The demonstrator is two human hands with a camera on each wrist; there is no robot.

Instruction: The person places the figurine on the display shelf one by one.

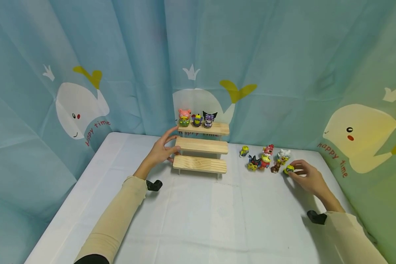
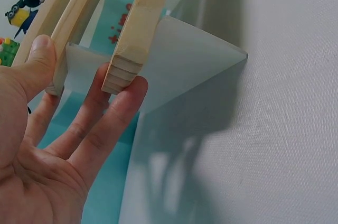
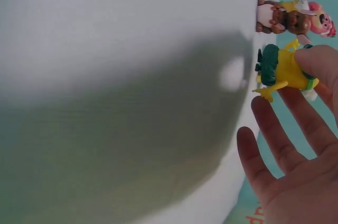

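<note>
My left hand (image 1: 160,149) is at the left side of a three-tier wooden display shelf (image 1: 201,146). In the left wrist view its thumb (image 2: 42,55) lies against the middle board, and spread fingertips touch the end of the lowest board (image 2: 127,71). Three figurines stand on the top tier: a pink-hooded one (image 1: 184,118), a yellow-and-purple one (image 1: 197,120) and a black-eared one (image 1: 209,119). To the right, my right hand (image 1: 308,179) pinches a yellow-and-green figurine (image 3: 288,68) between thumb and fingers, close to the tabletop.
Several figurines cluster left of my right hand, among them a white fluffy one (image 1: 284,154), a small brown one (image 1: 275,168), a red-topped one (image 1: 268,150) and a dark-eared yellow one (image 1: 253,163). A small yellow figurine (image 1: 244,150) stands apart. A whale-print curtain (image 1: 135,55) hangs behind the white table (image 1: 198,220).
</note>
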